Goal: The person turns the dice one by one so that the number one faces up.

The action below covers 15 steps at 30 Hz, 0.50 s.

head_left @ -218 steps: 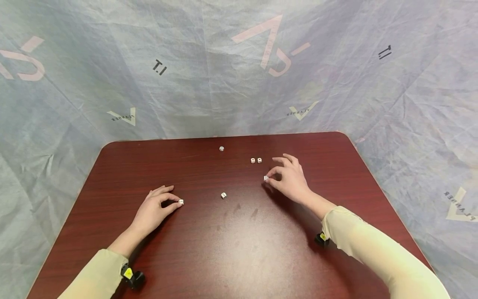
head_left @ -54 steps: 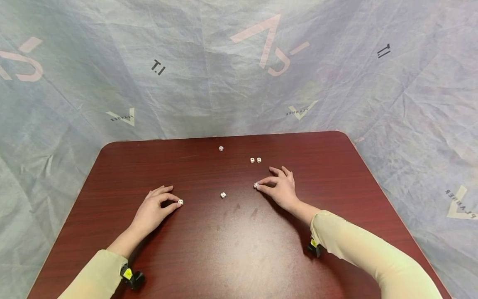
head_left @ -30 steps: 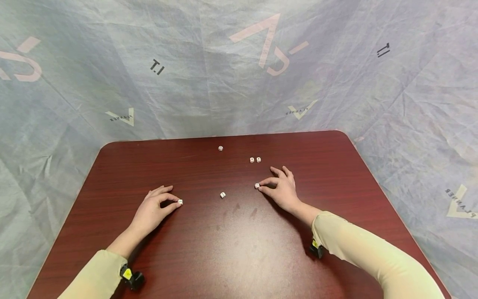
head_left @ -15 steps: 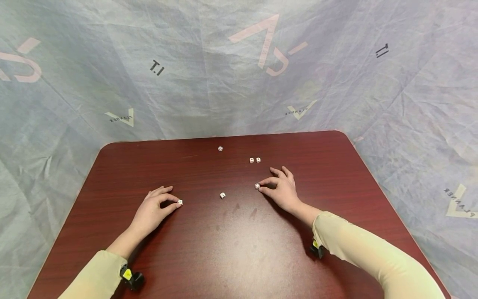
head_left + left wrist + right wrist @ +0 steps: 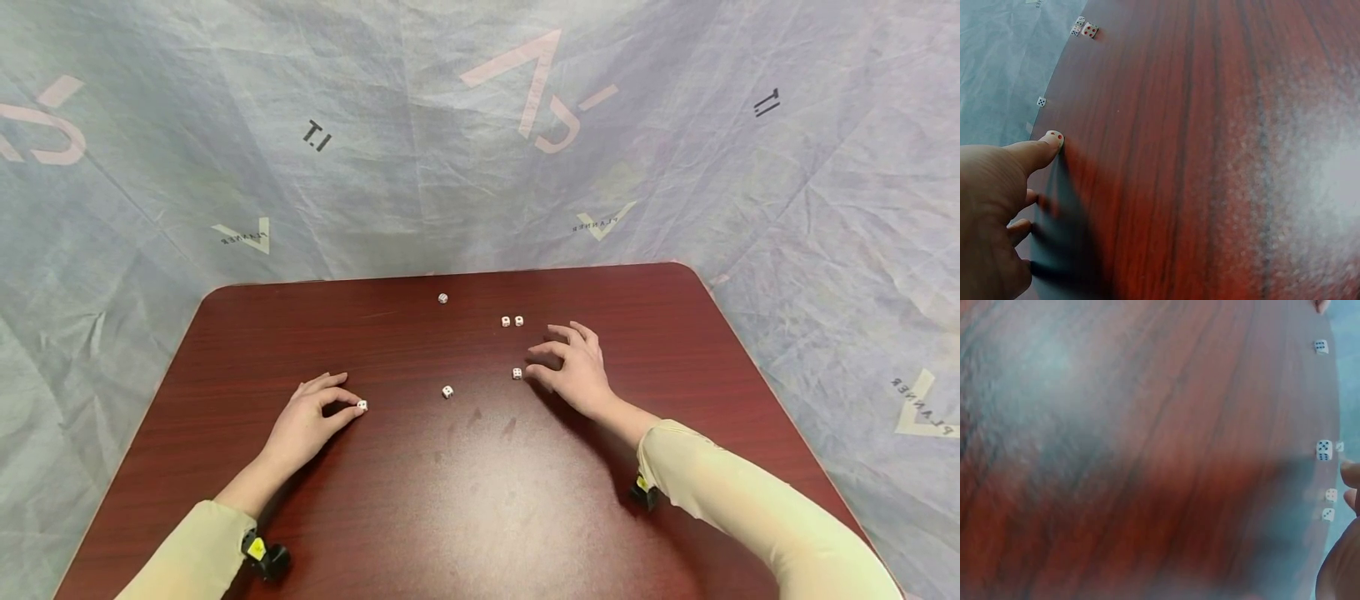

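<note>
Between thumb and index finger, my left hand [image 5: 303,423] pinches a white die [image 5: 363,405] just over the left part of the table; the left wrist view shows that die [image 5: 1055,135] at the thumb tip. My right hand [image 5: 579,371] hovers with parted fingers to the right of another white die [image 5: 517,373], with a small gap between them. In the right wrist view the same die [image 5: 1324,450] stands on the table, away from the fingers [image 5: 1350,475]. A third die [image 5: 447,392] lies between the two hands.
Two dice, a left one [image 5: 506,322] and a right one [image 5: 519,321], sit side by side beyond my right hand. Near the back edge is a single die [image 5: 442,298]. The dark red table [image 5: 480,500] borders a grey fabric backdrop [image 5: 420,167].
My right hand carried its die left and nearer, and the face showing turned. Since half a second ago it has let go, spreading its fingers and drawing back right. The left hand stays put.
</note>
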Available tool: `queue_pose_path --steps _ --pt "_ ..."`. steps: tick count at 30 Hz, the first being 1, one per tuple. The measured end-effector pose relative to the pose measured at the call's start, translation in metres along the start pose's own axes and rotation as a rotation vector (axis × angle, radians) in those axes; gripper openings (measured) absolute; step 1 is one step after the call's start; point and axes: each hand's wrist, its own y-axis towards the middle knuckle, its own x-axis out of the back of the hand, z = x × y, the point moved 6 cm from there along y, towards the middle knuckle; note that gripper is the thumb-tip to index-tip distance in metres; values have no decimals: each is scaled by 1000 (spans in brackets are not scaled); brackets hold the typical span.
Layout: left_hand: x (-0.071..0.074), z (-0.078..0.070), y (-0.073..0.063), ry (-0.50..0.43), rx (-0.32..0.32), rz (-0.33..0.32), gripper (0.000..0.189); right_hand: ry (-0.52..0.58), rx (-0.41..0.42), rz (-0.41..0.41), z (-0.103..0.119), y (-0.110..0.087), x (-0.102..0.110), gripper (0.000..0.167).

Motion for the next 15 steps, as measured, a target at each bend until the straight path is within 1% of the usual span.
queue_pose_path --steps 4,11,15 --pt "0 0 0 0 2 3 11 -47 48 -13 3 2 6 33" --pt "1 -1 0 1 -2 0 11 -126 144 -33 13 6 11 31" --pt "1 -1 0 2 -1 2 11 -149 160 -19 18 6 10 31"
